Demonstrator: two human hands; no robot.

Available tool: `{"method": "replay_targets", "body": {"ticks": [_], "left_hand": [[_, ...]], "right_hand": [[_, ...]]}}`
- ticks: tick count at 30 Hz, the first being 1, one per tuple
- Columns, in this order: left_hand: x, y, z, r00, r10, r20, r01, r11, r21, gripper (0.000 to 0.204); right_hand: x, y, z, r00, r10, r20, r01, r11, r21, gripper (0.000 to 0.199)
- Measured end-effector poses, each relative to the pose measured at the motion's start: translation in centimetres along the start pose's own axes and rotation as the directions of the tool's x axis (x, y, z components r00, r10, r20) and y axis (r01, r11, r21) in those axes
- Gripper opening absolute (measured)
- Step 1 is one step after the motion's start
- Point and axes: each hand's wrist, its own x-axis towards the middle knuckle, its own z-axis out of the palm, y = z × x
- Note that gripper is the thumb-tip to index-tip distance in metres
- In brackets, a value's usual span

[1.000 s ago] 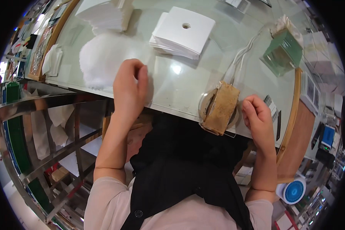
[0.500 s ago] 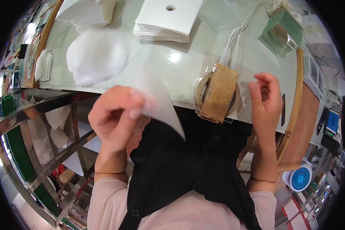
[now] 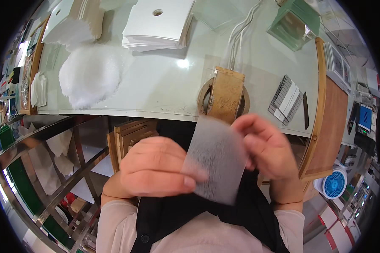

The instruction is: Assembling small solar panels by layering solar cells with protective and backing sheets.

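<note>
A thin, translucent white sheet or pouch (image 3: 217, 162) is held up in front of my black apron, tilted and slightly blurred. My left hand (image 3: 156, 168) pinches its left side between thumb and fingers. At the upper right edge of the sheet, my right hand (image 3: 268, 149) has its fingers curled and closed on it; some fingertips are hidden behind the sheet. Just beyond both hands, a brown block (image 3: 227, 92) rests on a round base at the table's near edge.
A white fluffy-looking pile (image 3: 90, 74) lies at left on the pale table. Behind stand white cards with a hole (image 3: 156, 27) and another white stack (image 3: 76, 21). Green-edged glass panes (image 3: 293, 27), grey striped pieces (image 3: 285, 101) and a wooden edge (image 3: 321, 105) are on the right.
My left hand has carried the sheet right and toward my body. My right hand has come in from the right and closed on the sheet's edge. The view has shifted somewhat.
</note>
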Motion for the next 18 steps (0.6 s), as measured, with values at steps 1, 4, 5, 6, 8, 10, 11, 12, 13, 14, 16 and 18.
{"method": "replay_targets", "body": {"ticks": [1, 4, 5, 6, 8, 10, 11, 12, 13, 14, 16, 18], "left_hand": [[-0.2, -0.3, 0.1, 1.0, -0.007, -0.014, 0.008, 0.994, 0.106, 0.017], [-0.5, -2.7, 0.9, 0.997, -0.017, -0.079, 0.04, 0.951, 0.306, 0.021], [-0.5, -3.4, 1.2, 0.989, -0.032, -0.142, 0.088, 0.912, 0.401, 0.023], [-0.7, -4.3, 1.5, 0.989, -0.035, -0.145, 0.091, 0.909, 0.407, 0.023], [-1.2, -5.7, 1.7, 0.978, -0.087, -0.19, 0.175, 0.838, 0.516, 0.024], [-1.7, -6.1, 2.0, 0.969, -0.125, -0.214, 0.218, 0.84, 0.497, 0.027], [-1.9, -6.2, 2.1, 0.959, -0.159, -0.232, 0.255, 0.844, 0.472, 0.029], [-1.9, -6.2, 2.0, 0.959, -0.161, -0.234, 0.257, 0.843, 0.472, 0.029], [-1.9, -6.2, 2.0, 0.955, -0.178, -0.238, 0.273, 0.845, 0.46, 0.029], [-1.9, -6.2, 2.0, 0.95, -0.196, -0.242, 0.288, 0.847, 0.447, 0.029], [-1.9, -6.2, 1.8, 0.947, -0.212, -0.242, 0.3, 0.852, 0.429, 0.028], [-1.9, -6.2, 1.7, 0.943, -0.228, -0.243, 0.313, 0.856, 0.412, 0.028]], "right_hand": [[0.2, -0.7, 0.0, 0.987, -0.1, -0.124, 0.088, 0.991, -0.104, 0.032], [1.9, -1.7, -1.2, 0.91, -0.366, -0.197, 0.28, 0.891, -0.358, 0.03], [2.8, -2.0, -1.6, 0.821, -0.544, -0.172, 0.333, 0.702, -0.629, 0.029], [3.5, -2.1, -2.0, 0.715, -0.694, -0.088, 0.325, 0.441, -0.837, 0.027], [4.5, -2.0, -2.6, 0.707, -0.705, -0.052, 0.305, 0.371, -0.877, 0.026], [5.1, -1.8, -2.6, 0.695, -0.718, -0.027, 0.263, 0.289, -0.92, 0.023], [5.3, -1.7, -2.7, 0.698, -0.716, -0.024, 0.265, 0.29, -0.92, 0.023], [5.4, -1.6, -2.8, 0.687, -0.727, -0.008, 0.264, 0.26, -0.929, 0.023], [5.5, -1.6, -2.8, 0.676, -0.737, 0.009, 0.262, 0.229, -0.937, 0.023], [5.6, -1.5, -2.8, 0.677, -0.736, 0.009, 0.262, 0.229, -0.938, 0.023], [5.7, -1.4, -2.6, 0.657, -0.754, 0.009, 0.262, 0.216, -0.941, 0.024], [5.8, -1.4, -2.6, 0.652, -0.758, 0.012, 0.265, 0.213, -0.941, 0.024]]}}
